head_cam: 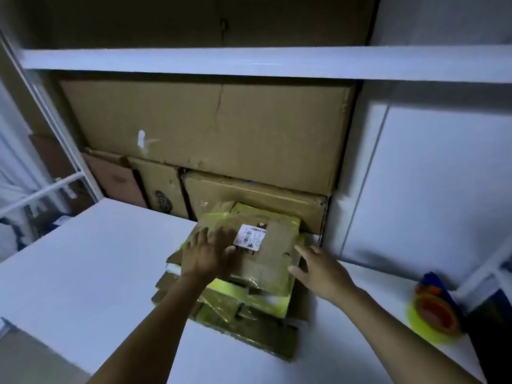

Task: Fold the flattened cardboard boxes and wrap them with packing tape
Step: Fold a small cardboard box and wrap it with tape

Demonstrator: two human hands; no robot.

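A stack of flattened cardboard boxes (260, 275), brown with yellow tape strips, lies on the white table (91, 267). The top piece carries a white shipping label (250, 236). My left hand (207, 252) rests flat on the top piece, fingers spread, just left of the label. At the stack's right edge my right hand (318, 268) has its fingers apart and touches the side of the top pieces. A tape dispenser (433, 311), blue and orange with a yellow roll, sits on the table at the far right.
Large cardboard boxes (207, 134) fill the shelf bay straight behind the stack, under a white shelf board (249, 63). Smaller boxes (160, 184) stand below them. A white cabinet panel (443, 176) stands to the right. A white metal frame (55, 151) is at left.
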